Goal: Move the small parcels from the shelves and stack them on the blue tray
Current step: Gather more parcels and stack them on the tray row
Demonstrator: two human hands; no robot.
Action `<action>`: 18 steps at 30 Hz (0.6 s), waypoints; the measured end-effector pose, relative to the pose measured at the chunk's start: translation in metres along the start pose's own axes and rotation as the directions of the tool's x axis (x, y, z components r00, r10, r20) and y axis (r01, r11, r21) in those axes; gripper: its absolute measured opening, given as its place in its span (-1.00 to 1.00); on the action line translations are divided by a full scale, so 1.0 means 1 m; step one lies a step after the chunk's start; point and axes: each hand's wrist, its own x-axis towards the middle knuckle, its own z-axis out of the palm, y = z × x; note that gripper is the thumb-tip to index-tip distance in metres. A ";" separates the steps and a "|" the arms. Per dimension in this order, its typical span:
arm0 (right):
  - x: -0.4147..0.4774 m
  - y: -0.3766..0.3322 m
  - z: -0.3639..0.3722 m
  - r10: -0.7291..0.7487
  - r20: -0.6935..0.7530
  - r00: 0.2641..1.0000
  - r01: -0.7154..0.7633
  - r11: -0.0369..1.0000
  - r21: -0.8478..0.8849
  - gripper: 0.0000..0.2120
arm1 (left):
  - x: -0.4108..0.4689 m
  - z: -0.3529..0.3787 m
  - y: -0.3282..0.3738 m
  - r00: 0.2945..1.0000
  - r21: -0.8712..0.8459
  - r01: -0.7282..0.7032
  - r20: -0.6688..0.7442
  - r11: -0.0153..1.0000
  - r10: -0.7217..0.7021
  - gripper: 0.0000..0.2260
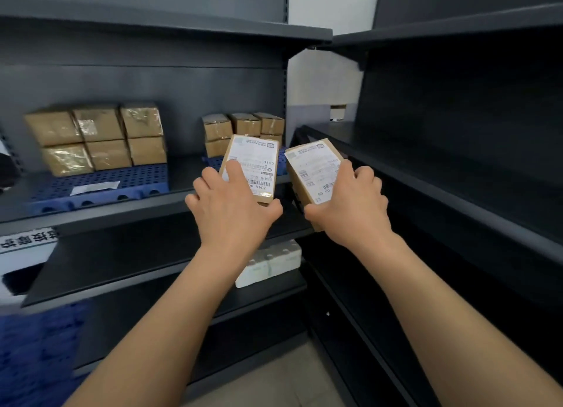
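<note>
Both arms reach out. The left hand (231,211) grips a labelled parcel (256,163), fingers (236,170) wrapped over its near end. The right hand (350,205) grips a second labelled parcel (313,169), which is tilted, with fingers curled round its right edge. Both are held in the air before the shelf (91,217). Behind, six parcels (97,138) are stacked on a blue tray (100,187), with a smaller stack (243,129) to the right.

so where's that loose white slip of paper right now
In the head view the slip lies on the left, flat on the front part of the left-hand blue tray, just in front of the stacked brown parcels.
</note>
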 end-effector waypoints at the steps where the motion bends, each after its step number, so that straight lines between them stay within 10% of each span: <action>1: 0.009 -0.006 0.005 -0.005 -0.003 1.000 0.005 1.000 -0.001 -0.16 | 0.009 0.001 -0.005 1.000 0.004 0.012 -0.002 1.000 -0.012 -0.29; 18: 0.197 -0.033 0.061 -0.210 -0.012 0.978 0.210 0.977 0.017 -0.22 | 0.160 0.075 -0.001 0.983 0.132 0.161 -0.110 0.978 -0.147 -0.27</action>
